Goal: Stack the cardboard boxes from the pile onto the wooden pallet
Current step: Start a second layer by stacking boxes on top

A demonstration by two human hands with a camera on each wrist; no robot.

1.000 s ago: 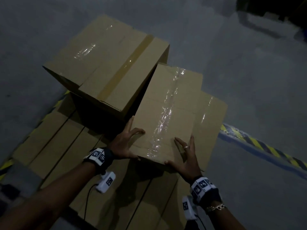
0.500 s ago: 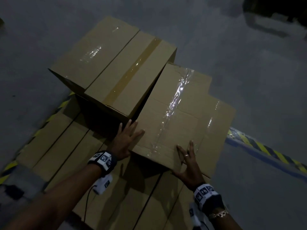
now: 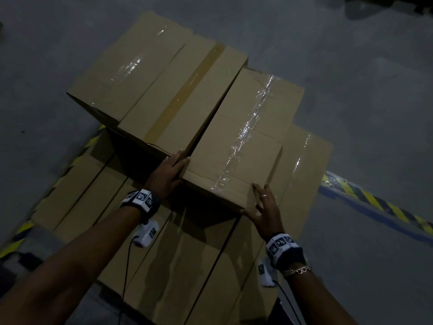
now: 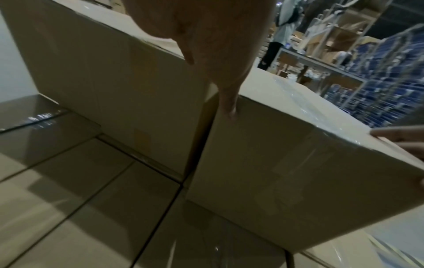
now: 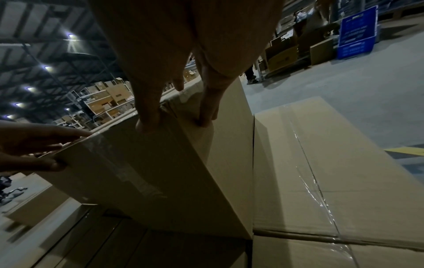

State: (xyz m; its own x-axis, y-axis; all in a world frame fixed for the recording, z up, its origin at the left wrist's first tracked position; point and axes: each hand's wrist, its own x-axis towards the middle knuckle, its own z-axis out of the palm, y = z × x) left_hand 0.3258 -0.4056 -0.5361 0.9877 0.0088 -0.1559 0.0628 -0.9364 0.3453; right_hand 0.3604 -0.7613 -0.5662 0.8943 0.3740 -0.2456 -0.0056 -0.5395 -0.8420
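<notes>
A small cardboard box [image 3: 241,146] with clear tape sits on a bottom layer of boxes [image 3: 164,266], right beside a larger brown-taped box [image 3: 159,90]. My left hand [image 3: 169,174] lies with straight fingers along its near left corner, thumb [image 4: 229,103] on the near face. My right hand [image 3: 264,207] presses its near right corner, fingers flat on top and thumb on the front. In the right wrist view the small box [image 5: 149,172] stands against a lower box [image 5: 332,172]. The pallet is hidden under the box layer.
Yellow-black floor tape [image 3: 375,202] runs on the grey concrete at right, and another strip [image 3: 77,158] at left. A person [image 4: 282,32] stands by shelving and blue crates [image 4: 378,81] far behind. Open floor lies beyond the boxes.
The small box has turned and slid left until its long side lies nearly flush with the larger box, closing the wedge-shaped gap. Both hands stayed on its near corners and followed it.
</notes>
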